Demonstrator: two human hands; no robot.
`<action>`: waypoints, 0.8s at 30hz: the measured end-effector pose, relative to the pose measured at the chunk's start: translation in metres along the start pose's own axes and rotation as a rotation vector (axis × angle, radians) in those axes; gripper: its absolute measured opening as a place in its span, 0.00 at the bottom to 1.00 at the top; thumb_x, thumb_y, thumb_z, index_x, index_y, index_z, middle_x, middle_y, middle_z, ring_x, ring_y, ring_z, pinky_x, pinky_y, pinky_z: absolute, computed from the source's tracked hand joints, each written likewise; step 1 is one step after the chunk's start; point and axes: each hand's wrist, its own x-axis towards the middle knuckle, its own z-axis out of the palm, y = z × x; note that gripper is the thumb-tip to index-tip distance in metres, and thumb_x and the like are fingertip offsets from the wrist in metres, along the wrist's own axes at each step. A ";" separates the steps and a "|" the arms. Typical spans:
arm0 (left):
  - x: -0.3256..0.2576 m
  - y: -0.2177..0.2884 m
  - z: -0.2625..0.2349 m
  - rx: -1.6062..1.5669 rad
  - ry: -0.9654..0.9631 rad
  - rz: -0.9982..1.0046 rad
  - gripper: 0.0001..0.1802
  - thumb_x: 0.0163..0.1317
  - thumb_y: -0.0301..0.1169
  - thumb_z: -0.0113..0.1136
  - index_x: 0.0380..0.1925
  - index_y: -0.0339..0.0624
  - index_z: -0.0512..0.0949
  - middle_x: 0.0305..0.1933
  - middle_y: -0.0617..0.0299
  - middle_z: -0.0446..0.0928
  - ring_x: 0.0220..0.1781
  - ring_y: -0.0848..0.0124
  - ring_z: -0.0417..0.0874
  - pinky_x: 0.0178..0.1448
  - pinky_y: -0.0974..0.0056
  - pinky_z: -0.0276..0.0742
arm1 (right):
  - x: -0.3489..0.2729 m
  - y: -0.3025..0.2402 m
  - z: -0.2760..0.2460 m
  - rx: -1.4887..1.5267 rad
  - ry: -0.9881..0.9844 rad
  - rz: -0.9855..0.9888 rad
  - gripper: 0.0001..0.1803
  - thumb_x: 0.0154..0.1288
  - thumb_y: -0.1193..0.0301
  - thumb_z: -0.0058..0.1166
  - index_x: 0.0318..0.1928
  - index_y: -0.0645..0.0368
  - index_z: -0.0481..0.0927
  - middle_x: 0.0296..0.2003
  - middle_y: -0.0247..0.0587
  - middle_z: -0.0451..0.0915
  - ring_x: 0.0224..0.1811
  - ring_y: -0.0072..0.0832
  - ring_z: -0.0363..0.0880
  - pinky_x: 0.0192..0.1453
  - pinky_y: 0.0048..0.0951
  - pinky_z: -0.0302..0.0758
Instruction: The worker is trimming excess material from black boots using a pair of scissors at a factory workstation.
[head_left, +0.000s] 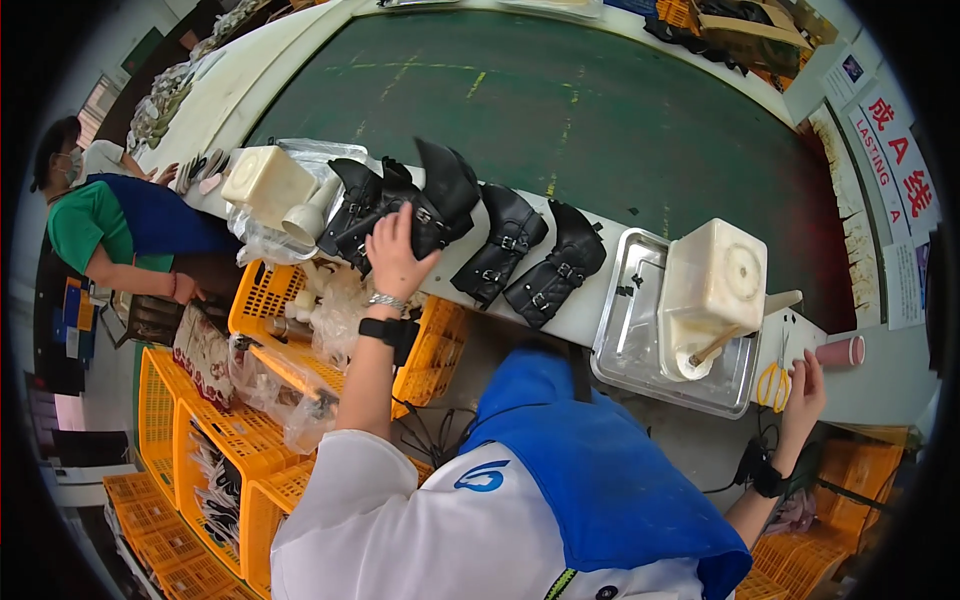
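Observation:
My left hand (396, 258) lies with fingers stretched over a heap of black leather boot uppers (350, 225) with buckled straps. One boot upper (448, 188) in that heap stands up and is smeared by motion. To the right, two more buckled boot uppers, a nearer-left one (502, 245) and another (556, 270), lie side by side on the white table ledge. My right hand (806, 388) is at the far right edge of the ledge, fingers extended, holding nothing I can see. Beside it lie yellow-handled scissors (773, 386), apart from the fingers.
A metal tray (615, 335) carries a cream plastic container (712, 285); a similar container (268, 187) stands left. A pink cup (841, 351) lies at right. The green belt (600, 110) runs beyond. Yellow crates (440, 345) stand below. At left a person (120, 220) works nearby.

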 end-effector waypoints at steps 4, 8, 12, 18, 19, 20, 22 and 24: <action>-0.007 0.014 0.023 0.246 -0.199 -0.034 0.56 0.30 0.42 0.73 0.64 0.51 0.56 0.66 0.54 0.56 0.68 0.50 0.52 0.62 0.39 0.54 | -0.028 -0.130 0.045 0.208 -0.294 -0.197 0.12 0.61 0.77 0.48 0.44 0.69 0.77 0.37 0.40 0.79 0.40 0.22 0.76 0.45 0.22 0.72; -0.005 0.013 0.035 0.347 -0.178 -0.148 0.57 0.28 0.39 0.72 0.65 0.55 0.54 0.61 0.54 0.60 0.66 0.52 0.56 0.62 0.42 0.55 | -0.060 -0.240 0.092 0.741 -0.983 -0.782 0.14 0.56 0.66 0.52 0.36 0.66 0.80 0.32 0.46 0.81 0.28 0.39 0.81 0.35 0.34 0.76; 0.011 -0.018 0.050 0.237 -0.128 -0.101 0.52 0.30 0.35 0.68 0.63 0.50 0.57 0.44 0.51 0.71 0.51 0.52 0.72 0.54 0.49 0.67 | -0.095 -0.286 0.103 1.066 -1.277 -0.827 0.08 0.53 0.78 0.50 0.35 0.62 0.79 0.30 0.41 0.80 0.29 0.35 0.78 0.35 0.31 0.75; 0.041 -0.055 0.014 -0.491 -0.135 -0.362 0.44 0.40 0.32 0.65 0.61 0.39 0.57 0.53 0.43 0.72 0.53 0.55 0.75 0.56 0.61 0.70 | -0.094 -0.280 0.090 1.153 -1.235 -0.724 0.08 0.52 0.78 0.50 0.34 0.62 0.78 0.29 0.40 0.79 0.29 0.35 0.78 0.34 0.32 0.74; 0.035 -0.055 0.014 -0.611 -0.079 -0.306 0.45 0.42 0.30 0.65 0.61 0.35 0.55 0.54 0.47 0.71 0.53 0.61 0.74 0.55 0.64 0.69 | -0.091 -0.283 0.093 1.181 -1.237 -0.727 0.08 0.51 0.78 0.50 0.33 0.62 0.78 0.29 0.40 0.79 0.29 0.35 0.78 0.34 0.32 0.74; 0.032 -0.055 0.013 -0.703 -0.135 -0.354 0.45 0.43 0.30 0.65 0.62 0.34 0.54 0.54 0.49 0.70 0.52 0.63 0.74 0.55 0.65 0.69 | -0.087 -0.287 0.096 1.211 -1.237 -0.734 0.08 0.51 0.78 0.50 0.33 0.62 0.78 0.28 0.40 0.79 0.29 0.35 0.78 0.33 0.32 0.74; 0.038 -0.034 0.004 -0.941 -0.210 -0.325 0.43 0.44 0.28 0.65 0.61 0.32 0.55 0.52 0.51 0.70 0.48 0.67 0.74 0.53 0.66 0.70 | -0.083 -0.303 0.119 1.263 -1.230 -0.752 0.08 0.51 0.79 0.50 0.33 0.62 0.78 0.28 0.40 0.79 0.29 0.35 0.78 0.33 0.32 0.74; 0.030 -0.025 -0.002 -1.053 -0.185 -0.319 0.37 0.45 0.27 0.63 0.56 0.31 0.59 0.47 0.54 0.73 0.46 0.68 0.75 0.52 0.67 0.70 | -0.085 -0.310 0.109 1.296 -1.216 -0.751 0.07 0.50 0.79 0.50 0.32 0.62 0.78 0.28 0.40 0.79 0.29 0.35 0.78 0.33 0.32 0.74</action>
